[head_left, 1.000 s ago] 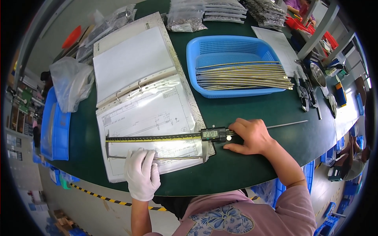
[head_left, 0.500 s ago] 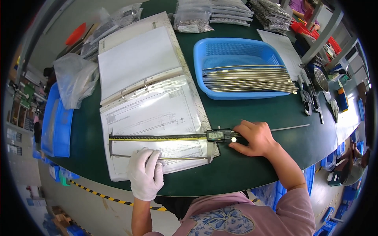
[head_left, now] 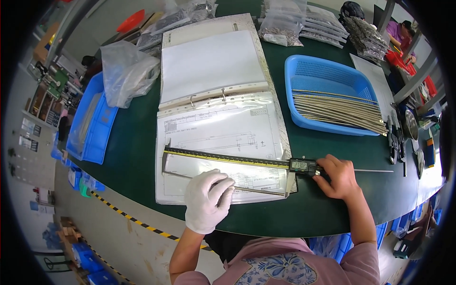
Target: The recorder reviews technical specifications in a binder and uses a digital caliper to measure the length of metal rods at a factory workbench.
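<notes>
A long digital caliper (head_left: 228, 157) lies across the open ring binder's drawing page (head_left: 209, 128), its jaws pointing toward me. Between the jaws runs a thin metal rod (head_left: 259, 191), one end near each jaw. My left hand (head_left: 209, 202), in a white glove, pinches the rod near its middle; the fingers hide part of it. My bare right hand (head_left: 339, 178) grips the caliper's sliding display unit (head_left: 304, 166) with thumb and fingers. Beyond that hand the caliper's thin depth rod (head_left: 375, 170) sticks out to the right.
A blue basket (head_left: 332, 128) with many similar rods stands at the back right. Other calipers (head_left: 394, 137) and a metal bowl (head_left: 410, 124) lie farther right. At left are a blue bin (head_left: 95, 137) and a plastic bag (head_left: 126, 76). Bagged parts (head_left: 282, 28) are stacked behind; a person (head_left: 399, 35) sits beyond.
The view has swung, so the whole scene sits farther right and slightly tilted. Both hands keep their holds on the rod and the caliper, and the display reading differs slightly.
</notes>
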